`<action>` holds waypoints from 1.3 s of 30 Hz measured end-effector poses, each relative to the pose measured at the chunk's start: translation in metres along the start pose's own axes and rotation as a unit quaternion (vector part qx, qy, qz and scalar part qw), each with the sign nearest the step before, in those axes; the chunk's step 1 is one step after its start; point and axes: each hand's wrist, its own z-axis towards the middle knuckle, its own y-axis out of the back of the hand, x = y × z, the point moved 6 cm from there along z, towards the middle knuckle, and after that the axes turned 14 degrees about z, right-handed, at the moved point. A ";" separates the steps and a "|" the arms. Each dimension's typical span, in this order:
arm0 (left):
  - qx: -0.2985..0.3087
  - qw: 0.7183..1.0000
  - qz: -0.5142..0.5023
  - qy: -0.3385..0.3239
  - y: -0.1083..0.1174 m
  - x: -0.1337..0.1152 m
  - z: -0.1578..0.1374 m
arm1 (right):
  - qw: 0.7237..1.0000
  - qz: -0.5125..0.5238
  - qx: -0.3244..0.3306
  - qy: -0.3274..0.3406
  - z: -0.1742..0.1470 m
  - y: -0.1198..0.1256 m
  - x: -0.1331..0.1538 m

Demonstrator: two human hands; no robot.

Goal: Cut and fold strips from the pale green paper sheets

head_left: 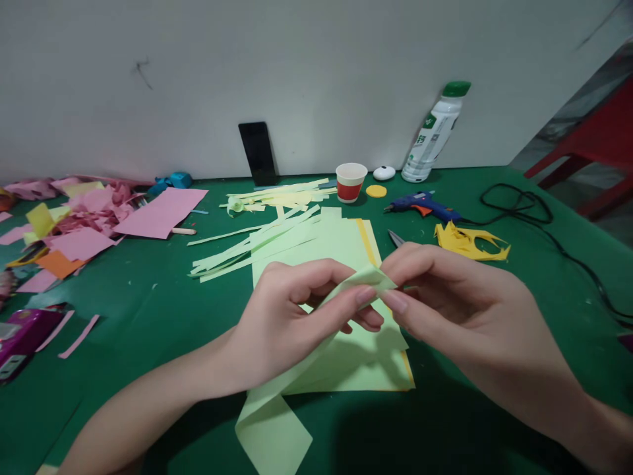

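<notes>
Between my two hands is a light green paper strip (pixel 275 429), folded at its upper end and trailing down past my left wrist. My left hand (pixel 301 303) pinches the strip with its thumb on top. The thumb and index finger of my right hand (pixel 459 310) close on the strip's folded tip. Under my hands lies a stack of light green paper sheets (pixel 306 247) with yellow edges showing on the right. Thin green paper strips (pixel 232 254) lie across its upper left. The tip of a pair of scissors (pixel 395 239) shows behind my right hand.
Pink paper scraps (pixel 93 204) pile at the left, near a purple device (pixel 24 336). Along the wall stand a phone (pixel 258 155), a paper cup (pixel 351 181) and a leaning bottle (pixel 435 135). A blue glue gun (pixel 425 205) with a black cord lies by yellow paper scraps (pixel 469 243).
</notes>
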 end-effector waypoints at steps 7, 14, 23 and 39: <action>0.006 1.000 -0.029 0.004 -0.001 -0.001 0.001 | 1.000 0.009 -0.003 -0.016 0.000 0.000 -0.002; 0.022 0.998 -0.053 0.019 -0.001 0.001 0.003 | 0.998 0.032 0.007 -0.050 0.000 -0.001 -0.008; 0.084 0.989 -0.081 0.089 -0.005 0.010 0.006 | 0.998 -0.035 0.024 -0.051 0.006 0.005 -0.007; 0.267 0.949 -0.089 0.143 -0.025 0.038 0.013 | 0.958 -0.058 0.228 -0.166 0.018 0.000 -0.043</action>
